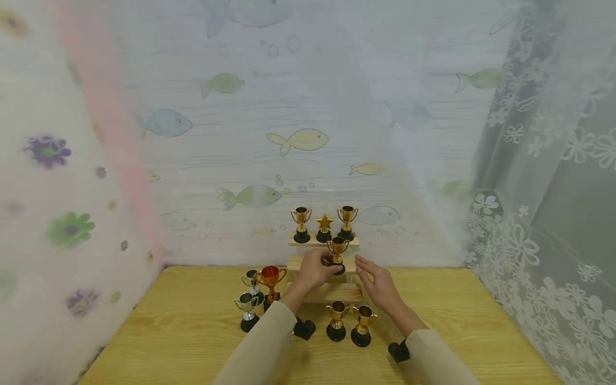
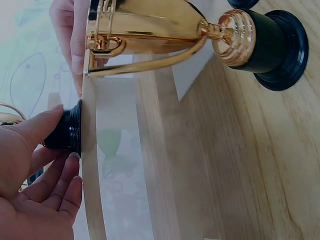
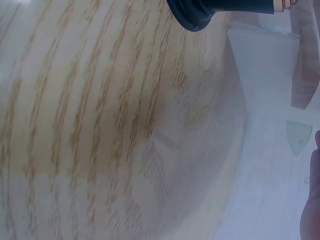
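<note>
A small gold trophy cup with a black base stands upright at the middle step of a wooden tiered stand. My left hand pinches that base, thumb on one side and fingers on the other. In the left wrist view, the black base sits right at the step's surface. My right hand is by the right end of the same step, fingers extended and holding nothing. Only a sliver of the right hand shows in the right wrist view.
On the top step stand two gold cups and a gold star trophy. Two more gold cups stand before the stand. To the left are silver cups and a larger red-gold cup. Behind is a fish-patterned curtain.
</note>
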The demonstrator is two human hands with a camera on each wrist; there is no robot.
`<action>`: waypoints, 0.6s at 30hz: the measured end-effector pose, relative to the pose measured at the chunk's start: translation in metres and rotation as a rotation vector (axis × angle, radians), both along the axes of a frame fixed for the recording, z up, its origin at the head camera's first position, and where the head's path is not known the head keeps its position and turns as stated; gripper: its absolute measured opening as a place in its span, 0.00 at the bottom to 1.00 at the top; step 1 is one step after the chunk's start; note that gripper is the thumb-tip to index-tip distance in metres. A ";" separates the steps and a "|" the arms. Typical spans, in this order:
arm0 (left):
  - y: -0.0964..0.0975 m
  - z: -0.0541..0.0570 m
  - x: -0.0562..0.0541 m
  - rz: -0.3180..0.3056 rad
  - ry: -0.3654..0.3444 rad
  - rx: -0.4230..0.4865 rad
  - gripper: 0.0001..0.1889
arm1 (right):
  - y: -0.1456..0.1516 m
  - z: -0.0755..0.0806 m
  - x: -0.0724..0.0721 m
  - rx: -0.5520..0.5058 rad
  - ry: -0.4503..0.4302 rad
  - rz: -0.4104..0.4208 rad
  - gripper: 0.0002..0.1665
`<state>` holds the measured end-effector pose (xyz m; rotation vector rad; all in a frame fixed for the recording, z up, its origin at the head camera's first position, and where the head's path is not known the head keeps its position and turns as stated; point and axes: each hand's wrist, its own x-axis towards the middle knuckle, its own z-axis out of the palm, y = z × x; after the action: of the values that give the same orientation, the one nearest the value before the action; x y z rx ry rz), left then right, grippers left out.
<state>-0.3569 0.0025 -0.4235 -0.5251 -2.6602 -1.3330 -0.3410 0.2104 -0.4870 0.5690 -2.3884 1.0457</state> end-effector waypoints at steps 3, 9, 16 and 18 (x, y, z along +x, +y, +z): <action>-0.003 0.001 0.004 0.008 0.000 -0.018 0.12 | 0.000 0.000 0.000 0.000 0.001 0.004 0.22; -0.009 0.000 0.011 -0.002 0.009 -0.048 0.14 | 0.000 0.000 0.000 0.001 0.005 0.003 0.21; -0.018 -0.002 0.017 -0.010 0.022 -0.049 0.12 | 0.000 0.000 0.000 0.007 -0.001 0.001 0.22; -0.021 -0.002 0.018 -0.012 0.020 -0.051 0.12 | 0.000 0.000 0.001 0.005 -0.002 -0.003 0.23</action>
<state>-0.3387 -0.0180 -0.4258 -0.5587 -2.6852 -1.2595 -0.3405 0.2105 -0.4869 0.5666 -2.3937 1.0399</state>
